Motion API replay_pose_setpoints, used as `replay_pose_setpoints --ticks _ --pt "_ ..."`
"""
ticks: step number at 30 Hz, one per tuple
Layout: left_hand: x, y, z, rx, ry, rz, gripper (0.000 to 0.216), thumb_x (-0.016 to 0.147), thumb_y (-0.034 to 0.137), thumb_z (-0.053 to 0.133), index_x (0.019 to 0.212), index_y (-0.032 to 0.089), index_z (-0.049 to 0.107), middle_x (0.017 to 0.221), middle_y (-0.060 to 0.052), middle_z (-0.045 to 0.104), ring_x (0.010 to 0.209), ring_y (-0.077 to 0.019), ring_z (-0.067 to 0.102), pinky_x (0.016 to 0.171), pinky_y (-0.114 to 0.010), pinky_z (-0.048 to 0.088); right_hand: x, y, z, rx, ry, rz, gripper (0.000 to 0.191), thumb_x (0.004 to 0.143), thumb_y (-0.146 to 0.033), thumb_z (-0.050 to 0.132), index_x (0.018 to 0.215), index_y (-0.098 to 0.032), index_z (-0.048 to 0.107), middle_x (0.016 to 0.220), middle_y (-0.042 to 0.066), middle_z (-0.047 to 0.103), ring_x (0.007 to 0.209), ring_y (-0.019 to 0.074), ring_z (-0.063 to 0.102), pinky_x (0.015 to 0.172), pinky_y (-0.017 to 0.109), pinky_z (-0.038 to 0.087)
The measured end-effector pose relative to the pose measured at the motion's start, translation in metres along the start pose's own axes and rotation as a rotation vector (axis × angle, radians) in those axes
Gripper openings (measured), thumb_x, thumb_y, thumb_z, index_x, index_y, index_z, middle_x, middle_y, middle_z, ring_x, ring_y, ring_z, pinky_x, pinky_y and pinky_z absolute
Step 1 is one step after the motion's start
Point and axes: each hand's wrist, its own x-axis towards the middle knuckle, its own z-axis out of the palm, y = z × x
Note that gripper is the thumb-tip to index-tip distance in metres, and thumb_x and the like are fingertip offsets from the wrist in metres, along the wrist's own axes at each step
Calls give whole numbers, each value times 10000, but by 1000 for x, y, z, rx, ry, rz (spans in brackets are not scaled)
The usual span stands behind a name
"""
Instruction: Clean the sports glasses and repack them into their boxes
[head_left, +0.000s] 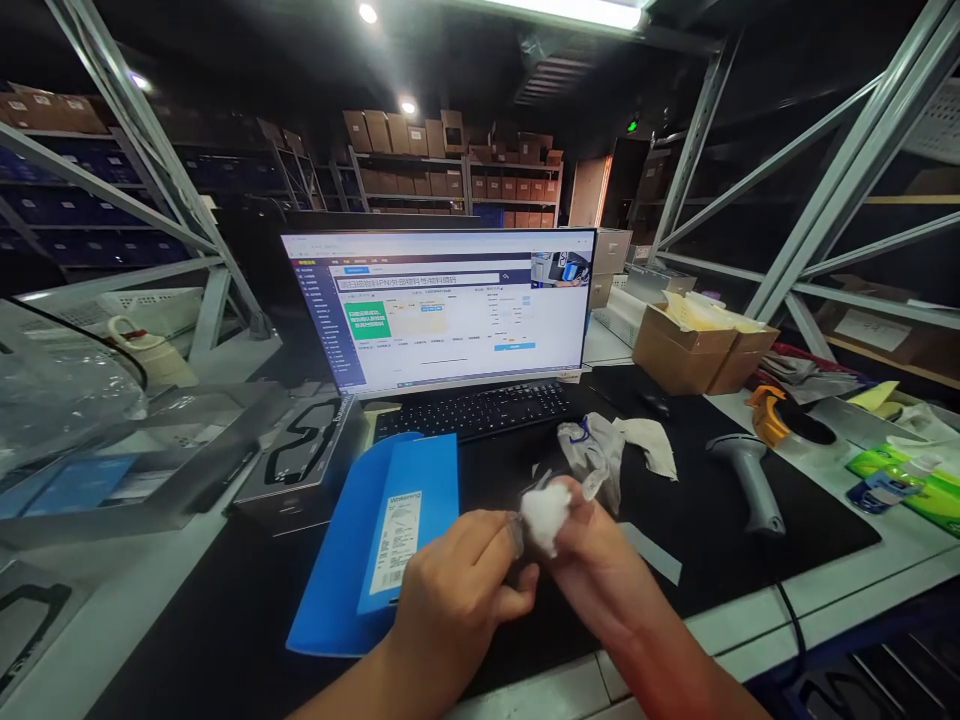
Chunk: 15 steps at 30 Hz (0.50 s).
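My left hand [459, 578] and my right hand [592, 560] meet low in the middle of the view, both closed around a small white crumpled wad [546, 512], with a bit of clear plastic at its left side. They hover over the black desk mat [720, 520]. A blue flat box with a white barcode label [375, 545] lies just left of my left hand. A crumpled clear bag with blue print [592, 447] and a white cloth piece [651, 444] lie just beyond my hands.
A monitor [439, 305] and black keyboard [480, 408] stand behind. A grey barcode scanner [746, 475] lies at right, with open cardboard boxes [694, 350], an orange tape dispenser [780, 418] and green packets [900, 480]. Clear plastic trays [90, 450] sit at left. Metal racking surrounds the desk.
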Motion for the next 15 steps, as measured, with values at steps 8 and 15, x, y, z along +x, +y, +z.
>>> replay_pose_setpoints --ticks 8,15 --pt "1 2 -4 -19 -7 6 95 864 138 570 914 166 645 825 -47 720 713 -204 695 581 -291 565 5 -4 3 108 -45 91 402 506 -109 957 793 -193 689 731 -54 693 656 73 617 639 157 515" --pt "2 2 -2 -19 -10 38 83 878 147 574 910 151 651 855 -67 741 758 -210 719 602 -279 589 4 -7 -2 321 -105 82 348 590 -77 925 743 -207 642 665 -80 626 596 49 560 591 134 501"
